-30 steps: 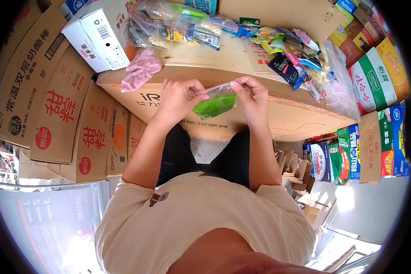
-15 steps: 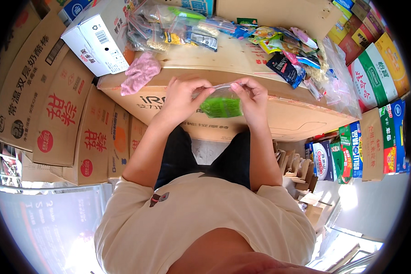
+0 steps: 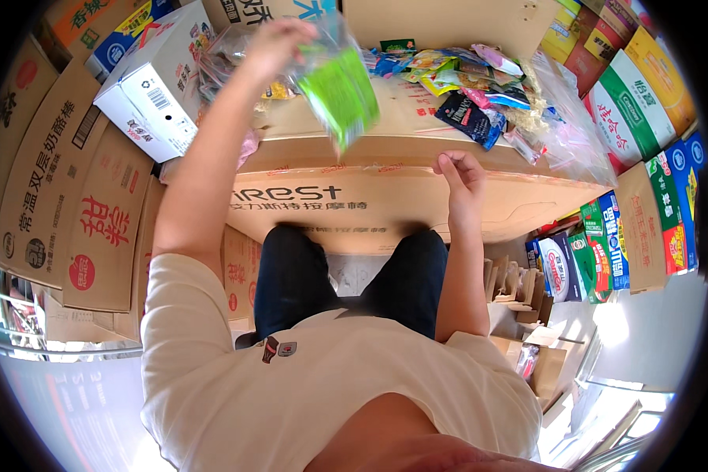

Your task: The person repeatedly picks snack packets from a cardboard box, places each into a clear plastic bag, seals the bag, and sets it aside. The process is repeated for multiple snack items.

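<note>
My left hand [image 3: 278,49] is closed on the upper part of a clear zip bag [image 3: 329,35], lifted above the cardboard box top. A bright green packet [image 3: 340,90] sits in the bag, which hangs tilted and slightly blurred. My right hand [image 3: 464,177] is at the box's front edge, its fingers curled and nearly touching the thumb. Nothing shows in it. Behind my left forearm, a pink cloth [image 3: 249,146] is mostly hidden. Filled clear bags [image 3: 226,59] lie beyond that arm, partly covered by it.
On the large cardboard box [image 3: 346,212], a pile of small colourful packets [image 3: 480,75] lies right of centre, beside loose clear plastic bags [image 3: 578,134]. A white carton [image 3: 151,90] stands at left. Stacked brown cartons [image 3: 71,181] flank the left, printed boxes [image 3: 637,102] the right.
My left hand has carried the bag with the green packet up and away over the box top. My right hand has let go of the bag and moved slightly right and down.
</note>
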Demonstrator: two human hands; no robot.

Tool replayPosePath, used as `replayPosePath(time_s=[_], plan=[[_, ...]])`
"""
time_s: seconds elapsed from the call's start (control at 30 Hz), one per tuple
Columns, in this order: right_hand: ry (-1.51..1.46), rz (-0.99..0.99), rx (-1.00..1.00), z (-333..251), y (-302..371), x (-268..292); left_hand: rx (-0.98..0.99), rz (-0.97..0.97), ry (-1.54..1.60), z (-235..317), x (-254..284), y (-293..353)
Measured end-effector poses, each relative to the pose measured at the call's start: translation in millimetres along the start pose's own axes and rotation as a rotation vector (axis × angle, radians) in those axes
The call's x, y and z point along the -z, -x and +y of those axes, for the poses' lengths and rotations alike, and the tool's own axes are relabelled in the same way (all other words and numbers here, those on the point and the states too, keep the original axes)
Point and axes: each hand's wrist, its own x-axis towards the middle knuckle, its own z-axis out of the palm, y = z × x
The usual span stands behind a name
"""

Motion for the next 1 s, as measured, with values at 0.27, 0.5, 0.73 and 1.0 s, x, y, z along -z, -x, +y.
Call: replayPosePath(time_s=[0.27,0.5,0.73,1.0], plan=[[-0.006,0.035,-0.029,-4,-2,25,0.238,0.47,-0.055,-162,90,-76],[0.188,0.317,0.171,17,-52,115,-0.4,0.415,-0.635,-156,-42,51],[1.007,0.718,0.341,32,-154,232,-0.349,0.386,-0.729,-142,-88,107],[1.319,0.682,-0.291,47,-249,330,-0.276,0.479,-0.816,-149,-94,110]])
